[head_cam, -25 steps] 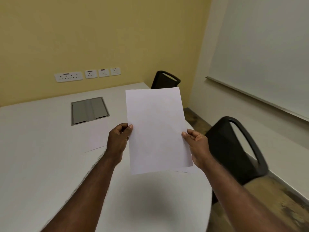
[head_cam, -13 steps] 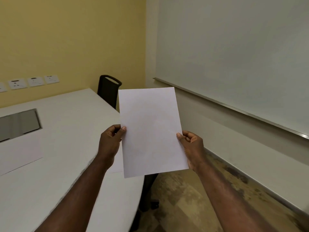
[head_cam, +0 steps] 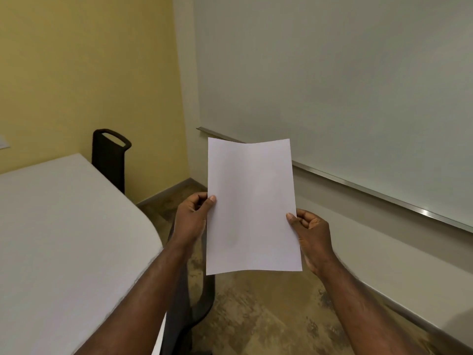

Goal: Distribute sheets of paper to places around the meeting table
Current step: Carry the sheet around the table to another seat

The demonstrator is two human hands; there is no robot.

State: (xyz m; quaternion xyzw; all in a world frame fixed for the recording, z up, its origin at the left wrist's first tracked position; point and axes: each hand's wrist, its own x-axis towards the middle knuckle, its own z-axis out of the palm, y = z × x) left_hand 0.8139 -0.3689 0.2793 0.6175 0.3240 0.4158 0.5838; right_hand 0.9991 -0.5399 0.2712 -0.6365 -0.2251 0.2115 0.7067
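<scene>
In front of your chest, held up over the floor (head_cam: pixel 256 316) and just to the right of the table's (head_cam: pixel 64 239) rounded end, you have the paper (head_cam: pixel 252 206) between both hands. Your left hand (head_cam: pixel 190 219) pinches its left edge, thumb laid on the front face and the fingers curled behind it. Your right hand (head_cam: pixel 313 234) pinches the right edge a little lower down, thumb on the front, the other fingers curled in behind.

The paper stands upright in portrait, tipped slightly back toward you at the bottom. It is plain white with a faint lilac cast, and the side facing you is blank: no print, heading, logo or handwriting can be made out on it. Its top edge bows gently and the bottom edge curves the same way, so it sags a little across its width. Whether you hold one sheet or several, you cannot tell from here.

Below your left forearm a dark chair (head_cam: pixel 189 303) sits close against the table's end. The table top is white and smooth. Farther off, a second black chair (head_cam: pixel 110 160) stands at the far corner of the table against the yellow wall (head_cam: pixel 89 73). To the right a large whiteboard (head_cam: pixel 332 85) with a metal ledge runs along the pale wall; nothing is written on it.
</scene>
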